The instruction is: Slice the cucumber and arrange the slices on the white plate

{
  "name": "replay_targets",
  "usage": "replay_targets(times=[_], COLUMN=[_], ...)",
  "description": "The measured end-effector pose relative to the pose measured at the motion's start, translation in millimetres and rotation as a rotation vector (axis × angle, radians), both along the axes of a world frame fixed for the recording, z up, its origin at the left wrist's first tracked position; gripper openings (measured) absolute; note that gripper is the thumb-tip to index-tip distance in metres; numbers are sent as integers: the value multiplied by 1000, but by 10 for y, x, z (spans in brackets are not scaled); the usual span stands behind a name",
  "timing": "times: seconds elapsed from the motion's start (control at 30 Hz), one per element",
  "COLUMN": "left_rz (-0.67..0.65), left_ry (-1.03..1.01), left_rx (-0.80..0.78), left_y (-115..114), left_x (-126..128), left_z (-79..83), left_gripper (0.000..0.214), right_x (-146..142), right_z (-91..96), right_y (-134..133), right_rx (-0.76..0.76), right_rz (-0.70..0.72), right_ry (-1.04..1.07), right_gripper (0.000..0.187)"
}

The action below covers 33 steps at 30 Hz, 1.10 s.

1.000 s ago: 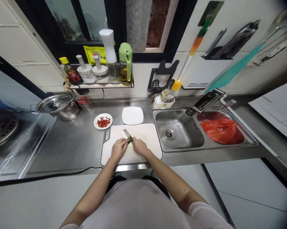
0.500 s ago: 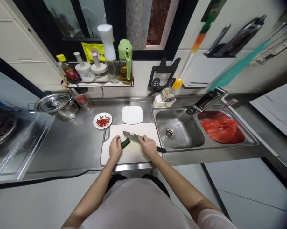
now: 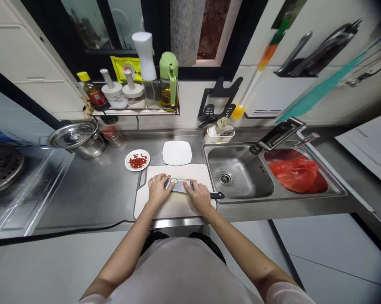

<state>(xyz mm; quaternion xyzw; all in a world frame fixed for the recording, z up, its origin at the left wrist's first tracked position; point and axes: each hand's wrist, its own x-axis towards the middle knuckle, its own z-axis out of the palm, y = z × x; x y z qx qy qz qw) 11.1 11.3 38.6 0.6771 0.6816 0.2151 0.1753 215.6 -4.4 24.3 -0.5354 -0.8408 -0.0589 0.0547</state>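
Note:
A white cutting board (image 3: 178, 205) lies on the steel counter in front of me. A knife (image 3: 182, 185) rests on it with its blade turned flat and its black handle (image 3: 217, 195) pointing right. My right hand (image 3: 199, 196) grips the knife where blade meets handle, with the forefinger stretched along the blade. My left hand (image 3: 158, 189) lies with its fingers laid over the blade's tip end. A pale green cucumber slice (image 3: 174, 180) sits on top of the blade. The dark green cucumber piece is hidden.
Behind the board stand a small plate of red chilli pieces (image 3: 137, 160) and an empty white square plate (image 3: 177, 152). A sink (image 3: 238, 173) with a red bag (image 3: 293, 173) is to the right. A lidded steel pot (image 3: 76, 139) and a rack of bottles (image 3: 136, 90) are at the left rear.
The knife went from cutting the cucumber to lying flat on the board. My left hand let go of the cucumber piece and moved onto the blade; the piece is now out of sight.

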Motion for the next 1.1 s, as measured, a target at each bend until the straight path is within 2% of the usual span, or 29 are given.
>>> replay_targets(times=[0.13, 0.47, 0.6, 0.7, 0.83, 0.97, 1.1], left_rz=[-17, 37, 192, 354, 484, 533, 533], left_ry=[-24, -235, -350, -434, -376, -303, -226], left_rx=[-54, -61, -34, -63, -113, -198, -216], left_y=[42, 161, 234, 318, 451, 597, 719], left_x=[19, 20, -55, -231, -519, -685, -728], left_z=[15, -107, -185, -282, -408, -483, -523], left_gripper=[29, 13, 12, 16, 15, 13, 14], right_x=[25, 51, 94, 170, 275, 337, 363], right_z=[-36, -9, -14, -37, -68, -89, -114], right_y=[-10, 1, 11, 26, 52, 73, 82], right_rx=[86, 71, 25, -2, -26, -25, -35], right_rz=[39, 70, 65, 38, -10, -39, -50], right_ry=[18, -21, -34, -46, -49, -53, -59], right_gripper=[42, 42, 45, 49, 53, 47, 46])
